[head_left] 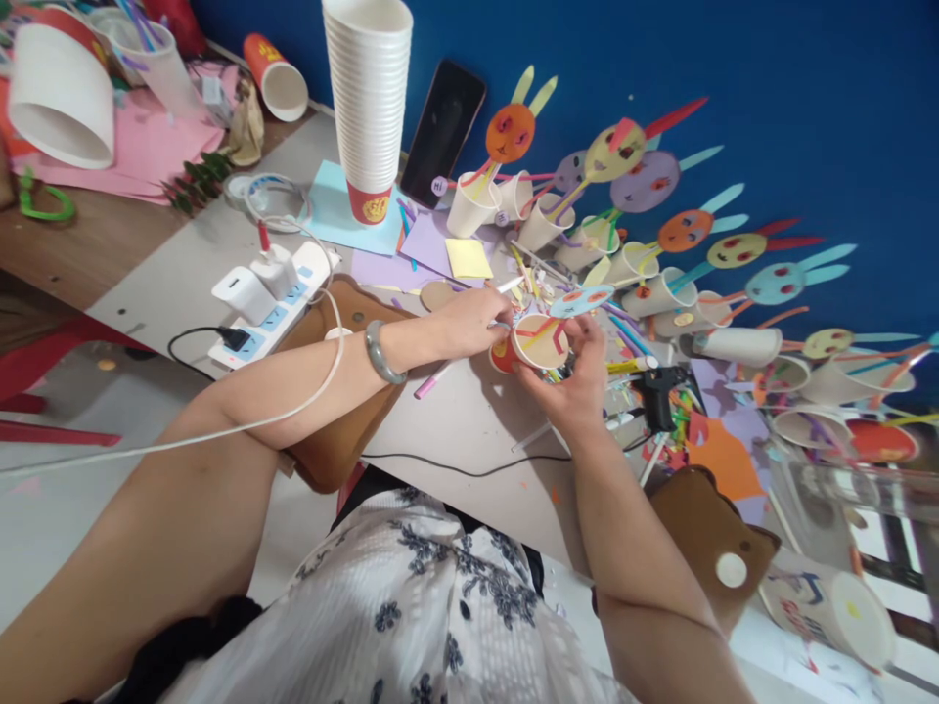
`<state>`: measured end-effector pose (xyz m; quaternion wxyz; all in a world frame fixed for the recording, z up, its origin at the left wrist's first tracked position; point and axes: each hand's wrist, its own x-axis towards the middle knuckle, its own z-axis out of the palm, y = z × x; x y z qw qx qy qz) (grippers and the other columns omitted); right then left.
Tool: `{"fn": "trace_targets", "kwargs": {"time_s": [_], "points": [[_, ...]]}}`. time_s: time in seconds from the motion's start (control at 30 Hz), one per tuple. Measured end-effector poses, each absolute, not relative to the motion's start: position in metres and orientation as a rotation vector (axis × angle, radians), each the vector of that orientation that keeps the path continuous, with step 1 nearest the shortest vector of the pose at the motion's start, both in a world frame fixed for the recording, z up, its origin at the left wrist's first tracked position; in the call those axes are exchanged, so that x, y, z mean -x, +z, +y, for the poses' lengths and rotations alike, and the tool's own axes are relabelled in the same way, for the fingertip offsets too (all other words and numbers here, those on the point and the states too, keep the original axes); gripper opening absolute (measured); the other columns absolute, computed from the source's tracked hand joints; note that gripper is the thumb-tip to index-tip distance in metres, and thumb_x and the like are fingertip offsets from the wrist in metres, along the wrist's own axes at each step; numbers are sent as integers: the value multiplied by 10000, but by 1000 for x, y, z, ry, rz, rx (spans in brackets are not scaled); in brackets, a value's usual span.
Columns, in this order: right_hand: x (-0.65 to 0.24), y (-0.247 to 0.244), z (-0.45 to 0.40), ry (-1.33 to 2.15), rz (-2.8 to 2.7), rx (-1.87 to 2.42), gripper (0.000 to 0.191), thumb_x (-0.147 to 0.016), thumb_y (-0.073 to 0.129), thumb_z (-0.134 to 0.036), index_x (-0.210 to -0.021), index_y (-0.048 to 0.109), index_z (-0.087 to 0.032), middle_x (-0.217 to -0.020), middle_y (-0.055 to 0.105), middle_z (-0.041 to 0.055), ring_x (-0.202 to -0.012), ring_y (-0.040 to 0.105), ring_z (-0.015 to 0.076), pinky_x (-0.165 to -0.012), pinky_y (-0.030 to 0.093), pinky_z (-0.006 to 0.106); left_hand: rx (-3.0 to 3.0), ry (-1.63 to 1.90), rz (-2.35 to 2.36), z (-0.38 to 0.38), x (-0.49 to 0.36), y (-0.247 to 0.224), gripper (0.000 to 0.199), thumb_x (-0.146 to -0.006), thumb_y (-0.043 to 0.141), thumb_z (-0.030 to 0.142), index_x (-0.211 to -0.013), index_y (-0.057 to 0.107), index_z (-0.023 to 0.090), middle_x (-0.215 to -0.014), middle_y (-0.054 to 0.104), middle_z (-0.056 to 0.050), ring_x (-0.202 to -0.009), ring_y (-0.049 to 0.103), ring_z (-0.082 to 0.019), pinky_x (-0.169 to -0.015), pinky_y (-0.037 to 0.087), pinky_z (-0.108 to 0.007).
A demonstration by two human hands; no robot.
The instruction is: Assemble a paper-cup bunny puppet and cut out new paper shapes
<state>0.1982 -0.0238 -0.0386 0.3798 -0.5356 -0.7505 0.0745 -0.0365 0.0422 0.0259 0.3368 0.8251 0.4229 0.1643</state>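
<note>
My right hand [576, 376] wraps round a paper cup [541, 344], tilted so that its open mouth faces up toward me. Bent yellow and red strips lie across the cup's mouth. A light-blue paper face [582, 300] with orange eyes leans out over the far rim. Close by the cup's left side, the fingers of my left hand [476, 321] are curled together; what they pinch, if anything, is too small to make out. A pink-ended marker [434, 379] shows below the left hand.
Several cups with paper rabbit faces [510, 134] line the blue wall. A tall cup stack [371, 98], a phone [444, 127] and a power strip [275, 313] stand left. At right are a black glue gun [655, 399] and paper scraps. A white cable crosses my left forearm.
</note>
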Motion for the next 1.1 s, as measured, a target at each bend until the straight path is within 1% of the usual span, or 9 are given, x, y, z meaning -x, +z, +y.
{"fn": "trace_targets", "kwargs": {"time_s": [0.13, 0.27, 0.37, 0.53, 0.6, 0.7, 0.83, 1.0, 1.1], "points": [[-199, -39, -23, 165, -1881, 1406, 999, -762, 839, -562, -1564, 370, -196, -1381, 641, 215, -1263, 685, 392, -1088, 561, 646, -2092, 430, 1100, 41, 38, 30, 272, -910, 633, 178, -1138, 768, 116, -1133, 786, -101, -1034, 722, -213, -984, 551, -329], [-200, -38, -22, 158, -1835, 1411, 1009, -744, 856, -588, -1544, 385, -195, -1343, 655, 210, -1230, 695, 393, -1071, 564, 648, -2044, 490, 1051, 41, 40, 27, 490, -857, 709, 202, -1339, 672, 119, -1307, 755, -133, -1075, 733, -220, -1004, 570, -348], [-200, -37, -20, 187, -1788, 1394, 1028, -738, 869, -594, -1547, 388, -180, -1310, 665, 207, -1180, 714, 379, -1022, 595, 621, -2022, 554, 1019, 42, 41, 20, 580, -830, 707, 165, -1400, 614, 106, -1316, 747, -157, -1089, 739, -225, -999, 574, -348], [-199, -37, -20, 235, -1754, 1418, 1053, -723, 888, -604, -1552, 394, -183, -1297, 664, 202, -1151, 721, 364, -980, 618, 590, -1918, 688, 1008, 46, 36, 8, 491, -855, 656, 145, -1344, 637, 98, -1296, 756, -165, -1133, 726, -215, -1002, 571, -340], [-197, -37, -22, 228, -1756, 1424, 1051, -714, 893, -618, -1542, 410, -187, -1293, 664, 202, -1154, 715, 363, -982, 617, 589, -1870, 781, 946, 48, 35, 5, 464, -879, 704, 232, -1319, 654, 94, -1301, 758, -174, -1151, 720, -221, -1014, 571, -345], [-193, -36, -24, 200, -1785, 1401, 1031, -720, 892, -608, -1535, 417, -191, -1300, 665, 202, -1150, 715, 360, -985, 617, 588, -1830, 872, 829, 51, 36, 6, 501, -880, 776, 400, -1285, 692, 118, -1282, 773, -158, -1141, 726, -227, -1029, 572, -363], [-186, -32, -29, 190, -1873, 1311, 990, -774, 867, -547, -1563, 384, -194, -1315, 673, 191, -1170, 715, 354, -1016, 604, 590, -1815, 922, 713, 53, 40, 10, 513, -853, 819, 464, -1238, 754, 132, -1235, 794, -124, -1123, 730, -223, -1053, 557, -364], [-174, -28, -37, 102, -1924, 1311, 959, -795, 860, -556, -1559, 399, -205, -1327, 686, 190, -1239, 692, 385, -1081, 557, 648, -1723, 986, 596, 47, 42, 17, 425, -907, 766, 536, -1035, 812, 133, -1081, 823, -93, -1039, 732, -207, -970, 562, -317], [-170, -26, -39, 111, -1946, 1301, 934, -801, 852, -569, -1546, 420, -210, -1308, 695, 183, -1196, 708, 370, -1046, 585, 615, -1698, 970, 572, 44, 43, 21, 425, -925, 737, 543, -997, 810, 131, -1010, 815, -82, -991, 722, -201, -913, 556, -297]]}}
